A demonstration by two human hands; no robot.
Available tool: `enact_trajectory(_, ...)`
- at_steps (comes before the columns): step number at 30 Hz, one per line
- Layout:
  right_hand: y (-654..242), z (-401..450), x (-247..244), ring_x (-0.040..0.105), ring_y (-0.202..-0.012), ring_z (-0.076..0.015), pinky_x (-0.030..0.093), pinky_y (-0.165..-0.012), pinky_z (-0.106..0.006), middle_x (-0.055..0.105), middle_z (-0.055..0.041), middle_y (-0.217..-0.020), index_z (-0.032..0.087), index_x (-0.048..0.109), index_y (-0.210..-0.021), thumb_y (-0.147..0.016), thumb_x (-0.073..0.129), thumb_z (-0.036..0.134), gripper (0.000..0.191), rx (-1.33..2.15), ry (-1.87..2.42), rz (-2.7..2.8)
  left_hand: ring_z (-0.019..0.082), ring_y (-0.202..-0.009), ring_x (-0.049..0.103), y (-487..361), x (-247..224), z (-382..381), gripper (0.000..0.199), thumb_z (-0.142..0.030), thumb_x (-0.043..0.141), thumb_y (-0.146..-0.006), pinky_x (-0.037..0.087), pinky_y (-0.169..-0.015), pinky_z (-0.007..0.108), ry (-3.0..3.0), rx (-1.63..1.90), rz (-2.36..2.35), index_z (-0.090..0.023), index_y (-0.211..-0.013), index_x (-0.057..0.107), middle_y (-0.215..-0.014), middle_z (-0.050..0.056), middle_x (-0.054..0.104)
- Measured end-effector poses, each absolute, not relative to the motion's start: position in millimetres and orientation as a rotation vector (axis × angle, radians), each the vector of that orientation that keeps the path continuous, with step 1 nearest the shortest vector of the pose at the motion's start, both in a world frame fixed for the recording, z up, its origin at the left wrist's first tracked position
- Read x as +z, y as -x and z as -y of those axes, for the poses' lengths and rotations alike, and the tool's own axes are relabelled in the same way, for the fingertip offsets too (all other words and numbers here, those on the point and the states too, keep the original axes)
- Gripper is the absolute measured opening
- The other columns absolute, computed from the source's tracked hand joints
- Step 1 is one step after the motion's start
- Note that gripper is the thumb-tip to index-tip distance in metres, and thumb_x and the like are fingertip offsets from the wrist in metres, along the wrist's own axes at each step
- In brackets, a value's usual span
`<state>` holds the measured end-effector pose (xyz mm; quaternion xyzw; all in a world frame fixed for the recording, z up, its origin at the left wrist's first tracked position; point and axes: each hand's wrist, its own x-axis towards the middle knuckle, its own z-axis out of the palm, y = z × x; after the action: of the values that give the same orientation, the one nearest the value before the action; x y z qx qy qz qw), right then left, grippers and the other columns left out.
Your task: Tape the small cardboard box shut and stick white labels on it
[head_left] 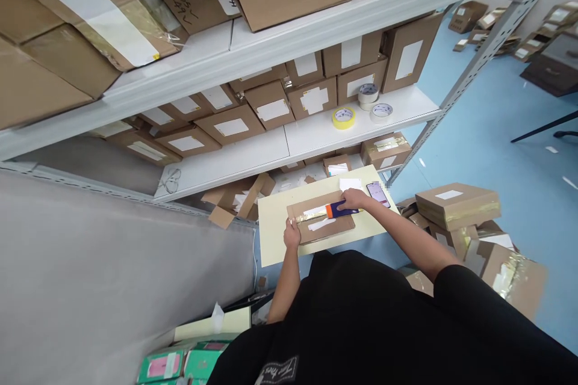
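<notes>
Flat brown cardboard box (pixel 334 231): lies on the cream rectangular table (pixel 272 231), near its middle, with white labels on top.
Open brown carton (pixel 244 200): just left of the table, flaps spread.
Left hand (pixel 291 233): over the table's left half, fingers partly curled at the box's left edge; whether they grip or only press, I cannot tell.
Shiny yellowish tape strip (pixel 311 215): above the table, running along the box from the left hand to the dispenser.
Dark blue and orange tape dispenser (pixel 336 210): over the table's middle, at the box's right part.
Right hand (pixel 354 199): over the table's right half, closed around the dispenser.
Flat phone with lit screen (pixel 378 194): on the table's right end.
Stacked brown cartons (pixel 458 206): right of the table.
</notes>
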<state>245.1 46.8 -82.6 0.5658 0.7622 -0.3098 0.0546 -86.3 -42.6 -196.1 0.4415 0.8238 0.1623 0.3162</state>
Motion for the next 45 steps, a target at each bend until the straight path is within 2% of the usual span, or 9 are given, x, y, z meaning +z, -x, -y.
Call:
enact_trajectory(4,-309.9,-45.2,-88.3,0.069,-0.081,-0.0281,0.042,-0.068,-0.031,0.076,-0.0136,-0.082,0.019,0.077,-0.074,-0.069,0.080,0.064,0.045,-0.824,-1.855,-2.161,0.034,-0.115,0.068,85.4,-196.3,40.9,0.066,-0.062,0.026,-0.103,0.048,-0.093,0.042,-1.179,0.389,-2.193,-0.020,-0.148,0.050,-0.123,0.019,0.072)
enact_trajectory(10,-376.9,-32.0,-101.8,0.064,-0.071,-0.0219,0.038,-0.064,-0.029,0.070,-0.0079,-0.071,0.019,0.072,-0.072,-0.072,0.077,0.065,0.046,-0.772,-2.028,-2.030,0.034,-0.112,0.070,85.4,-196.3,38.6,0.069,-0.062,0.020,-0.103,0.049,-0.091,0.042,-1.209,0.328,-2.220,-0.018,-0.146,0.050,-0.120,0.021,0.073)
enact_trajectory(17,-351.9,-6.4,-139.8,0.065,-0.075,-0.0190,0.035,-0.061,-0.025,0.072,-0.0052,-0.077,0.019,0.073,-0.074,-0.081,0.074,0.053,0.035,-1.017,-2.115,-2.039,0.034,-0.110,0.071,86.1,-184.4,36.0,0.059,-0.055,0.025,-0.105,0.051,-0.090,0.042,-1.273,0.311,-2.254,-0.017,-0.140,0.054,-0.117,0.020,0.074)
enact_trajectory(20,-342.2,10.9,-162.6,0.066,-0.074,-0.0197,0.036,-0.061,-0.024,0.071,-0.0058,-0.074,0.018,0.072,-0.070,-0.083,0.070,0.061,0.045,-1.155,-2.231,-1.928,0.034,-0.111,0.071,86.2,-179.1,34.4,0.058,-0.054,0.023,-0.105,0.052,-0.090,0.043,-1.292,0.279,-2.267,-0.018,-0.138,0.054,-0.117,0.020,0.075)
enact_trajectory(25,-317.3,36.4,-194.6,0.070,-0.079,-0.0261,0.038,-0.060,-0.029,0.074,-0.0138,-0.080,0.018,0.070,-0.073,-0.087,0.054,0.077,0.063,-1.069,-2.468,-1.846,0.033,-0.108,0.073,93.3,-183.6,33.3,0.062,-0.056,0.017,-0.105,0.054,-0.089,0.043,-1.342,0.224,-2.272,-0.018,-0.138,0.054,-0.114,0.019,0.076)
enact_trajectory(28,-303.8,47.0,-213.0,0.072,-0.080,-0.0293,0.040,-0.061,-0.031,0.075,-0.0150,-0.081,0.022,0.065,-0.067,-0.087,0.049,0.082,0.065,-1.114,-2.613,-1.777,0.034,-0.107,0.073,101.3,-194.6,31.1,0.065,-0.057,0.013,-0.104,0.055,-0.090,0.044,-1.367,0.194,-2.279,-0.020,-0.141,0.052,-0.112,0.018,0.076)
enact_trajectory(31,-300.1,55.1,-227.5,0.072,-0.079,-0.0301,0.041,-0.061,-0.032,0.074,-0.0126,-0.075,0.024,0.057,-0.062,-0.085,0.048,0.084,0.065,-1.228,-2.688,-1.759,0.034,-0.105,0.073,104.4,-200.3,28.9,0.061,-0.057,0.017,-0.104,0.055,-0.089,0.044,-1.378,0.199,-2.288,-0.023,-0.136,0.055,-0.109,0.016,0.077)
enact_trajectory(38,-304.2,66.9,-229.5,0.067,-0.072,-0.0257,0.036,-0.059,-0.030,0.068,-0.0076,-0.066,0.024,0.051,-0.061,-0.085,0.052,0.078,0.059,-1.214,-2.738,-1.767,0.033,-0.106,0.073,98.8,-195.6,29.8,0.059,-0.055,0.019,-0.105,0.054,-0.088,0.043,-1.343,0.220,-2.263,-0.020,-0.137,0.054,-0.111,0.017,0.076)
enact_trajectory(45,-271.5,72.5,-208.4,0.057,-0.064,-0.0183,0.034,-0.057,-0.024,0.058,0.0015,-0.058,0.023,0.053,-0.063,-0.076,0.056,0.084,0.062,-1.326,-2.940,-1.867,0.033,-0.112,0.070,140.3,-217.5,31.6,0.058,-0.055,0.019,-0.105,0.053,-0.094,0.043,-1.307,0.335,-2.155,-0.020,-0.132,0.057,-0.116,0.016,0.075)
